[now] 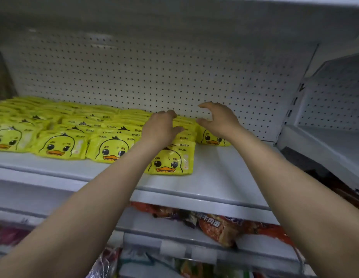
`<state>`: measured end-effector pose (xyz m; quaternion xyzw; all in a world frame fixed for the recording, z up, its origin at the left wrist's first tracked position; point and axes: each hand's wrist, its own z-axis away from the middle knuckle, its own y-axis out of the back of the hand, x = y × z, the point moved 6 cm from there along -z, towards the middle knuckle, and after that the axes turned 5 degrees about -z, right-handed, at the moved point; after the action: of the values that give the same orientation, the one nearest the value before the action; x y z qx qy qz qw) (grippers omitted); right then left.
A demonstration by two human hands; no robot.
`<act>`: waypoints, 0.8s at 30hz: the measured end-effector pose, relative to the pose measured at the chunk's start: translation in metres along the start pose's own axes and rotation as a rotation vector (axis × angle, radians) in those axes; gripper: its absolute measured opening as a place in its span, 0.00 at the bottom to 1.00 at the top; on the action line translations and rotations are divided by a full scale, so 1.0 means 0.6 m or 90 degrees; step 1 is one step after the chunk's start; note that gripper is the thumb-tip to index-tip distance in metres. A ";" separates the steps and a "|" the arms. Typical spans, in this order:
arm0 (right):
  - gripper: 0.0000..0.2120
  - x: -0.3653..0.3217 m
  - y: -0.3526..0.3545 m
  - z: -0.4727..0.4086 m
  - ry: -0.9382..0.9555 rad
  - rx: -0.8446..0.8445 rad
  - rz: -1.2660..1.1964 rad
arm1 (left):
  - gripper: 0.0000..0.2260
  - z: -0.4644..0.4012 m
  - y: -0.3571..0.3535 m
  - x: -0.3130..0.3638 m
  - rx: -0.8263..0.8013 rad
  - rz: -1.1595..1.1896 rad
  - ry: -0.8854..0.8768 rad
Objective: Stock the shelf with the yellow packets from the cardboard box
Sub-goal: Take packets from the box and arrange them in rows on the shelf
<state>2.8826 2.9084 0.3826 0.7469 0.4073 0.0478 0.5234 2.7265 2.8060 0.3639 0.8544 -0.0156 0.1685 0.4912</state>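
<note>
Bare shelf right of the yellow packets; pegboard blocks behind, upper shelf overhead

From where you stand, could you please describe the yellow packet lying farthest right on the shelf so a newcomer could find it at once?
Start at the white shelf backed by perforated board. Follow the yellow duck packets rightward past the left hand. The rightmost packet lies just below the right hand, alone at the end, with bare shelf on its right.

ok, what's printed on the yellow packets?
A cartoon duck face with an orange beak on the yellow packets, clearest in the head view.
</note>
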 end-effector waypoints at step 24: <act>0.25 -0.684 -0.294 0.235 0.409 -0.150 -0.153 | 0.21 0.534 0.364 -0.498 0.133 -0.312 0.255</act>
<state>2.5819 2.5543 0.3204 0.5751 0.6277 0.2647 0.4529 2.4902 2.3811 0.3080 0.8284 0.3043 0.2104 0.4205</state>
